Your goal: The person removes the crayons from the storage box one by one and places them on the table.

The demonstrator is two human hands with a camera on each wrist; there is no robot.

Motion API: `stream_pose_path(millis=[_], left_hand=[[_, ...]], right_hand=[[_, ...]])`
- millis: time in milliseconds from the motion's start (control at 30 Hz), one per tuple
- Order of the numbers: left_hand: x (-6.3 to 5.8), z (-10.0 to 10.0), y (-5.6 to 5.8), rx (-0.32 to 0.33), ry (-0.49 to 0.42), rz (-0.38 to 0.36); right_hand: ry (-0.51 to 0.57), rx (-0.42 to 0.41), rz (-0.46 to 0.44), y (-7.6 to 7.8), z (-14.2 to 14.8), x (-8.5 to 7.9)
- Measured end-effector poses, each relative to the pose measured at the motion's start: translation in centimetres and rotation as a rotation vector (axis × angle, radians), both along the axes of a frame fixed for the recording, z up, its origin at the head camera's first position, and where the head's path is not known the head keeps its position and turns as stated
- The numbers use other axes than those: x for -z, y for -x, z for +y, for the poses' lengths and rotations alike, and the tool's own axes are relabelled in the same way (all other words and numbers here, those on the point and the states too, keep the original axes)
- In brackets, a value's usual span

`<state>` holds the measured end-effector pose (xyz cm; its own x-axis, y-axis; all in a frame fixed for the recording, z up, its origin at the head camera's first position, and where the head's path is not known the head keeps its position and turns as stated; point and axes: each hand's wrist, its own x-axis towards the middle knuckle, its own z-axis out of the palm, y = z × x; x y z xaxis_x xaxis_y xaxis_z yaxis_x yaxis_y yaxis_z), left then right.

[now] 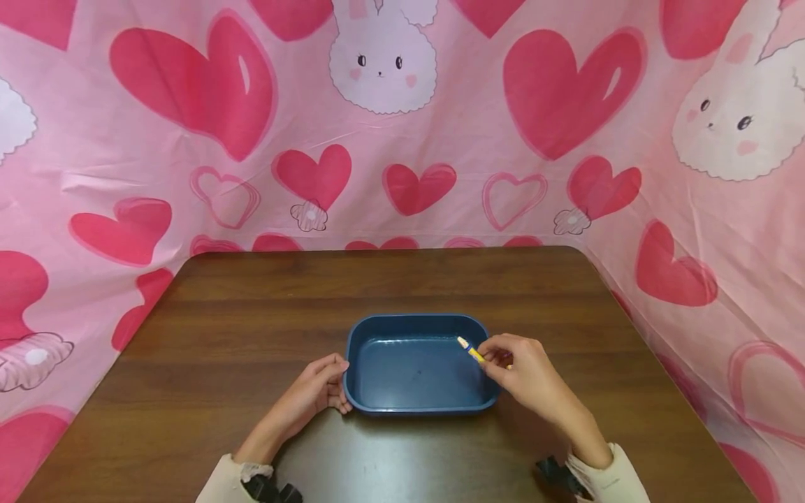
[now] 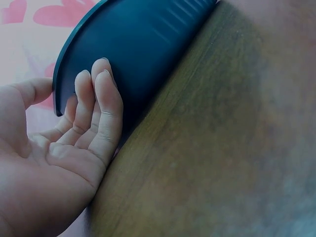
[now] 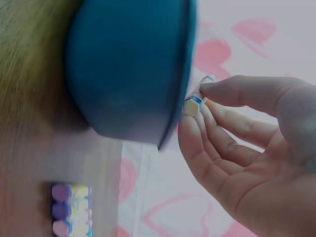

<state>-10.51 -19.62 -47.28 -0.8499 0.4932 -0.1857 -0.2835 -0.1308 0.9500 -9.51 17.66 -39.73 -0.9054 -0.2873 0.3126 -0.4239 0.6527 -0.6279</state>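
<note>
A blue rectangular tray with rounded corners and raised sides sits on the brown table. My left hand holds its left end. In the left wrist view the thumb is at the rim, and the bent fingers lie along the outer wall. Over the tray's right end, my right hand pinches a crayon between thumb and fingertips. The crayon has a yellow wrapper with blue bands and a pale tip that points up and left. In the right wrist view its flat end shows close beside the rim.
Several crayons with purple and pink ends lie in a row in the right wrist view, beyond the tray. Pink cloth printed with hearts and rabbits hangs behind the table and along both sides.
</note>
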Motion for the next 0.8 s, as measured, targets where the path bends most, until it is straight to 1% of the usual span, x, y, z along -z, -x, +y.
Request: stream_pose_path(millis=[133, 200, 300, 433, 500, 700, 800], left_hand=[[0.0, 0.1, -0.1, 0.0, 0.001, -0.005], [0.0, 0.1, -0.1, 0.001, -0.001, -0.003], [0.0, 0.2, -0.1, -0.002, -0.007, -0.001], [0.0, 0.1, -0.1, -0.005, -0.005, 0.0], [0.0, 0.1, -0.1, -0.006, 0.0, -0.001], [0.0, 0.1, 0.1, -0.001, 0.003, -0.008], [0.1, 0.1, 0.2, -0.001, -0.003, -0.003]], right_hand=[[0.074, 0.085, -0.01, -0.7, 1.8, -0.1], [0.111, 0.118, -0.038, -1.0, 2.7, -0.1], [0.184, 0.129, -0.105, -1.1, 4.0, -0.2], [0.263, 0.14, -0.185, -0.8, 5.8, 0.0], [0.261, 0.165, -0.199, -0.6, 6.7, 0.4], [0.176, 0.287, -0.225, 0.2, 9.2, 2.3], [0.14, 0.335, -0.269, 0.5, 9.9, 2.8]])
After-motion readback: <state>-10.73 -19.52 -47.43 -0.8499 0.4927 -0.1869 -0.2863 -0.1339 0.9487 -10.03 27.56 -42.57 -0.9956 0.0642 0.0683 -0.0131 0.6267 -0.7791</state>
